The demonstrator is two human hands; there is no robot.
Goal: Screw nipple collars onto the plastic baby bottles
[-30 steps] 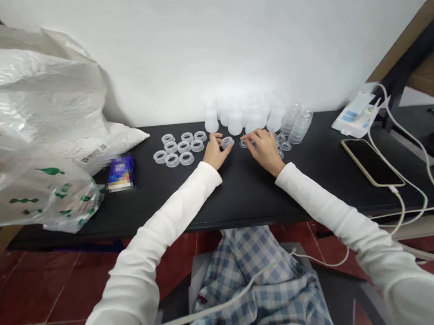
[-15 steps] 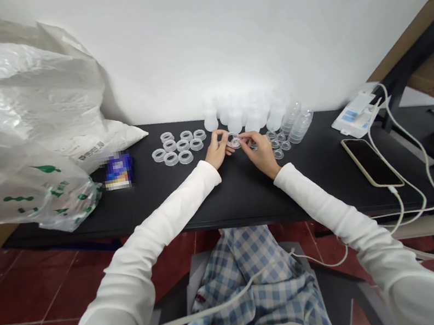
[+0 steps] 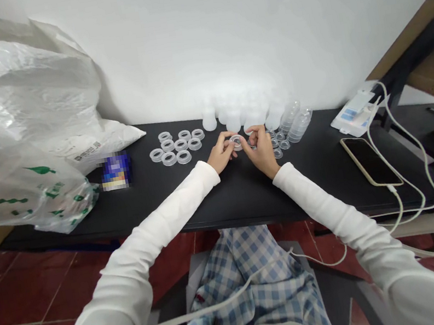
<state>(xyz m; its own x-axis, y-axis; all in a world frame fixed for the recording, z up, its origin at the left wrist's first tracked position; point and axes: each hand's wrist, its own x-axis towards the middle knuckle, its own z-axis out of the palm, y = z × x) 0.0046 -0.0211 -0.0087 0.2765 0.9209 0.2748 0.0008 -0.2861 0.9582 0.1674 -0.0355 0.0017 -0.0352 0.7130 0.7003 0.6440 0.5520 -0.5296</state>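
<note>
Our left hand and right hand were both half closed, their fingertips pinching a clear plastic ring between them over the black tabletop. Left of our hands lay a cluster of similar rings. Just beside the right hand sat smaller clear rings, and translucent plastic cups stood in a row along the white wall. Further left were a white sack, its printed label too small for us to read, a blurred blue packet, and a plastic bag with green print we could not make out. On the right lay a smartphone with a white cable and a white-and-blue package, its small print also unreadable.
</note>
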